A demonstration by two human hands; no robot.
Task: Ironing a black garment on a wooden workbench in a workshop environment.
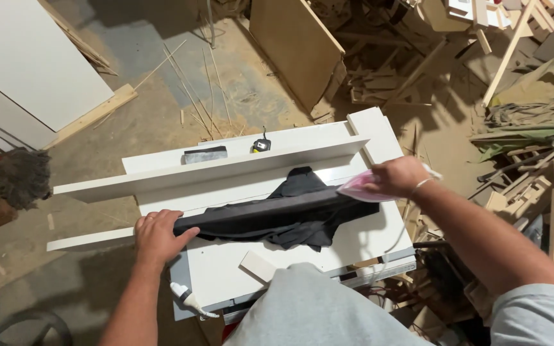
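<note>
A dark grey cloth [290, 214] lies draped along a long white board [97, 238] on a white panel [328, 256]. My left hand [158, 237] presses flat on the cloth's left end, fingers spread. My right hand [397, 176] grips a pink clothes iron [359, 188] whose tip rests on the cloth's right end.
A second long white board [213, 168] stands on edge behind the cloth. Behind it lie a black-and-yellow tape measure [260, 145] and a grey block [205, 153]. A small white block [256, 266] lies near me. Scrap wood [418, 70] is piled at the right; white sheets [27, 57] lean at the left.
</note>
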